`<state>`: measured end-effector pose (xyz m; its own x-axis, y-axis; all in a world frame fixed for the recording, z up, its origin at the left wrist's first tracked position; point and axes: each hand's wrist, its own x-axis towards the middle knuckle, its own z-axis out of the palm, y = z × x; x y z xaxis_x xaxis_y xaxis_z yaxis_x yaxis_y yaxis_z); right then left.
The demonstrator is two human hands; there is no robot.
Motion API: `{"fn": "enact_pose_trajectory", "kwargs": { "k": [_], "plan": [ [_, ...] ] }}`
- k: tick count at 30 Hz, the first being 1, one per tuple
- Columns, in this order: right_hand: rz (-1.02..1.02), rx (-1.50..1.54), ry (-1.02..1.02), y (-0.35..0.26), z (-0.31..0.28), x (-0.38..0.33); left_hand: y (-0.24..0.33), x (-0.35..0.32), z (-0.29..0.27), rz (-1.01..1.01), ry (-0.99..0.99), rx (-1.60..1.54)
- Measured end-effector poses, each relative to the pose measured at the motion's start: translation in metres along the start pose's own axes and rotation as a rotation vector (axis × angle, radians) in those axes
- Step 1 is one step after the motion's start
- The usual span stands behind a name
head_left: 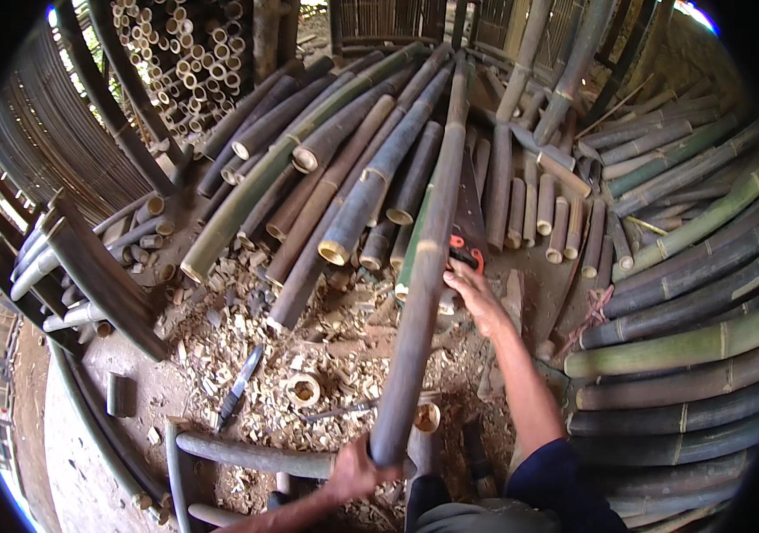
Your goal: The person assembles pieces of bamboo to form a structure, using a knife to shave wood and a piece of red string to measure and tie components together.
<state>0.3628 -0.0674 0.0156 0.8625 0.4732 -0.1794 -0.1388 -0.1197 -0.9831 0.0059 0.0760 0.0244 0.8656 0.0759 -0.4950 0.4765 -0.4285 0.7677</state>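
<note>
The long pole [424, 306] is smooth bamboo with a mostly matt, faintly sheened skin, the saw handle [477, 261] looks like orange-red plastic, the knife blade [249, 366] is smooth, shiny metal, the scattered chips [206, 369] are rough and matt, and the navy sleeve [553, 489] is matt cloth.

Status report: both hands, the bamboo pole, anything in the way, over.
Left hand holding bamboo pole by its near end. Right hand gripping red-handled saw beside pole. Possible hazard: knife lying among wood chips, left of pole.
</note>
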Motion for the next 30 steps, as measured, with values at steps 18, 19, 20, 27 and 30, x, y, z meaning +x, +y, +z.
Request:
{"fn": "enact_pose_trajectory", "kwargs": {
  "k": [18, 19, 20, 27, 30],
  "plan": [
    [0.52, -1.182, -0.279, 0.132, -0.036, -0.298, 0.087, 0.214, -0.069, 0.296, 0.966, 0.168],
    [0.435, -1.128, -0.231, 0.139, -0.043, -0.31, 0.088, 0.207, -0.061, 0.339, 0.942, 0.118],
    [0.35, -1.072, -0.178, 0.145, -0.046, -0.316, 0.087, 0.191, -0.043, 0.514, 0.965, 0.181],
    [0.587, -0.106, -0.113, 0.099, -0.04, -0.31, 0.133, 0.067, 0.085, 1.012, -0.182, 0.437],
    [0.56, -0.195, -0.125, 0.107, -0.034, -0.293, 0.125, 0.098, 0.106, 0.741, -0.457, 0.629]
  ]
}}
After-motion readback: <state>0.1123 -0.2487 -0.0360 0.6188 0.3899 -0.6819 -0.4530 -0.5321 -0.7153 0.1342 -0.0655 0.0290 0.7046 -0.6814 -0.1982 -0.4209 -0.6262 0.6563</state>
